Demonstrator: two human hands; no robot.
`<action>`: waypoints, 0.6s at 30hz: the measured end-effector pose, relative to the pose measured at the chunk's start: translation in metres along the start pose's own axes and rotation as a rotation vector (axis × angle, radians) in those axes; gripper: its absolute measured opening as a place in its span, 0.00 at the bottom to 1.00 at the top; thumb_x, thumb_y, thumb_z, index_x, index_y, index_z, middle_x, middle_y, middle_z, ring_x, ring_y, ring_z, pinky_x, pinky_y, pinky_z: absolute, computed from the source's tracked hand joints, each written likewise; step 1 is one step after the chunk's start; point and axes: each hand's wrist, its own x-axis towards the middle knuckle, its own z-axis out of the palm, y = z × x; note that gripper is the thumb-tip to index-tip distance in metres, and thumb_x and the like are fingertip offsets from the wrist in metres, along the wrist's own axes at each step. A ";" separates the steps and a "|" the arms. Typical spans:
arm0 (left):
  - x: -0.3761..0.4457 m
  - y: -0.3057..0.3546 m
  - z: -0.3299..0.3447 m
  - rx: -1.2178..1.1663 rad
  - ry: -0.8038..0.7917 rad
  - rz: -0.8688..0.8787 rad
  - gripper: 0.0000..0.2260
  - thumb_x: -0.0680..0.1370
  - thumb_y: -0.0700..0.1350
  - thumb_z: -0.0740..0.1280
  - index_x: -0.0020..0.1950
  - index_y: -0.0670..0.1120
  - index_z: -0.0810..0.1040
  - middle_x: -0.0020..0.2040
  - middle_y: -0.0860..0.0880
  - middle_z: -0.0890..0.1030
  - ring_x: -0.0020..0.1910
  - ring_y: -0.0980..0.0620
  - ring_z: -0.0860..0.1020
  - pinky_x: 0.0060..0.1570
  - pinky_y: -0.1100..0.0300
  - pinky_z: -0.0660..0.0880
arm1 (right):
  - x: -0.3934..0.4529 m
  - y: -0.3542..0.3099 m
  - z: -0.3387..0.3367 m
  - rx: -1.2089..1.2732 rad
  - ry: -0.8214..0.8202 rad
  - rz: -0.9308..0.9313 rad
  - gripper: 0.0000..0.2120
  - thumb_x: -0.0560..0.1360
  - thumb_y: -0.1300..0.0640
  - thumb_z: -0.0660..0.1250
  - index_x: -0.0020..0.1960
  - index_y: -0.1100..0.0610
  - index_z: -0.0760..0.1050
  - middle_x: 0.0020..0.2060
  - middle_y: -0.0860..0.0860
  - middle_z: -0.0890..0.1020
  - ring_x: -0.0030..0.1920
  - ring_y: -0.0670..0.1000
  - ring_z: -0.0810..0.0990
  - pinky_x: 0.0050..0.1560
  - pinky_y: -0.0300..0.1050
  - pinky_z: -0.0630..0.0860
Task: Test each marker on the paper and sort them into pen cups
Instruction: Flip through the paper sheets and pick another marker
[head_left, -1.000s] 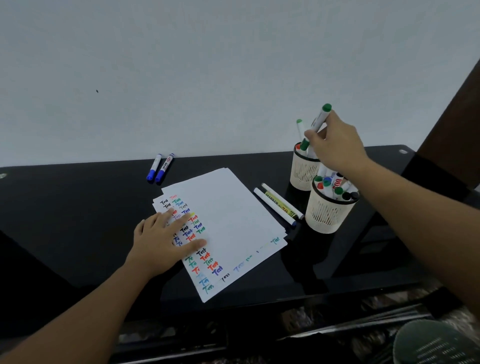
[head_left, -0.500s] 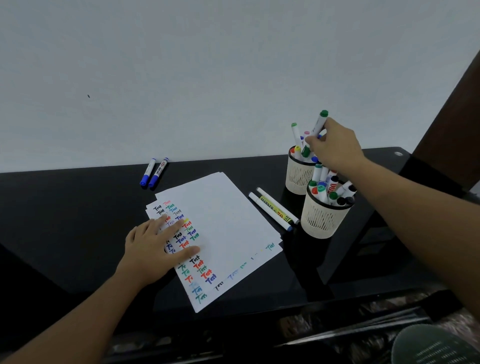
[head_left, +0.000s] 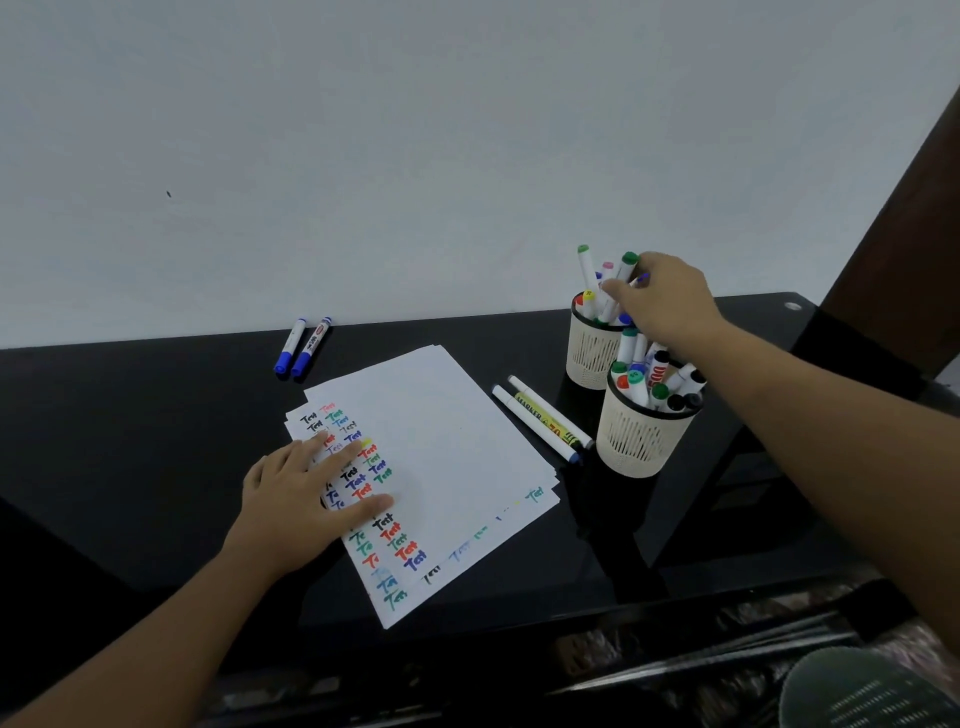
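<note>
**Right hand at the far cup**

Right hand (head_left: 662, 301) pinches a green-capped marker (head_left: 618, 286), its lower end inside the far cup (head_left: 589, 358). Left hand (head_left: 301, 499) lies flat and open on the paper (head_left: 457, 447). Near cup (head_left: 641, 441) stands full beside two markers (head_left: 543, 423) on the counter (head_left: 130, 441).

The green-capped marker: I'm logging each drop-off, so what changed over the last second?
The right hand lowered the green-capped marker into the far pen cup; its fingers are still around it. The left hand stayed flat on the paper; the near pen cup and the loose markers stayed put.
</note>
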 end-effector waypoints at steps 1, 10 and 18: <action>0.000 0.000 0.000 0.000 -0.002 -0.001 0.45 0.63 0.87 0.45 0.78 0.71 0.55 0.83 0.55 0.52 0.81 0.49 0.49 0.78 0.43 0.44 | 0.000 0.001 0.000 -0.015 -0.029 0.011 0.14 0.80 0.46 0.69 0.57 0.55 0.79 0.47 0.53 0.83 0.48 0.54 0.82 0.51 0.54 0.81; 0.002 0.000 0.000 -0.018 -0.003 -0.003 0.45 0.62 0.87 0.46 0.77 0.72 0.55 0.83 0.56 0.52 0.81 0.48 0.49 0.78 0.42 0.44 | -0.002 0.004 0.002 0.104 0.040 0.021 0.07 0.80 0.49 0.71 0.56 0.50 0.80 0.52 0.50 0.83 0.53 0.51 0.82 0.55 0.52 0.81; 0.000 0.001 0.000 -0.024 -0.002 -0.011 0.46 0.61 0.87 0.46 0.77 0.72 0.55 0.83 0.56 0.52 0.81 0.48 0.49 0.78 0.43 0.44 | -0.002 0.005 0.001 0.038 -0.030 -0.028 0.15 0.80 0.50 0.72 0.66 0.47 0.81 0.60 0.49 0.83 0.51 0.48 0.81 0.43 0.40 0.75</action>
